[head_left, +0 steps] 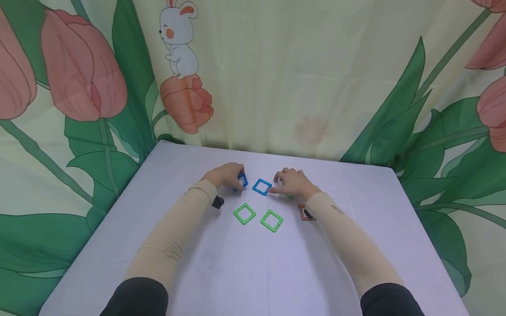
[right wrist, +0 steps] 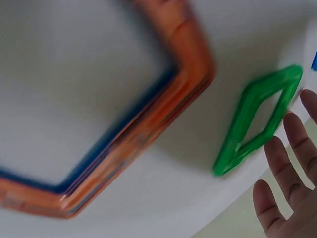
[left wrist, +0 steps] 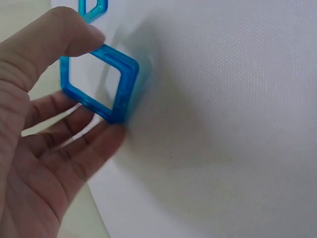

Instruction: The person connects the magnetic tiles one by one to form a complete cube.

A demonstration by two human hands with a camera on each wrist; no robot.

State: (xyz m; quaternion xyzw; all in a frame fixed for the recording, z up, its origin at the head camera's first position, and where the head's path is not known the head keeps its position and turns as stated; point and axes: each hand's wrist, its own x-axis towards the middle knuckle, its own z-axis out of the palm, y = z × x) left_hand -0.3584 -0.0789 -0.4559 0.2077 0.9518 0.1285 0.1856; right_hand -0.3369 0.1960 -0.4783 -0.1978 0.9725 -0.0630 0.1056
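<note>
My left hand (head_left: 225, 175) pinches a blue square frame, like a magnetic building tile (left wrist: 127, 89), between thumb and fingers. The tile is tilted, casting a shadow on the white tabletop. To its right lies a second blue tile (head_left: 258, 192). My right hand (head_left: 294, 183) spreads over the table, its thumb tip beside that second tile; whether they touch I cannot tell. Under this hand a green tile (right wrist: 230, 144) shows, with loosely extended fingers (right wrist: 277, 161) at its far edge. The right wrist view also has a blurred orange tile (right wrist: 190, 54) close to the camera.
Two green tiles lie nearer me, one on the left (head_left: 239, 218) and one on the right (head_left: 267, 226). The right sleeve partly covers the orange tile. Behind the white table (head_left: 237, 272) hangs a curtain (head_left: 269, 79) printed with tulips and a rabbit.
</note>
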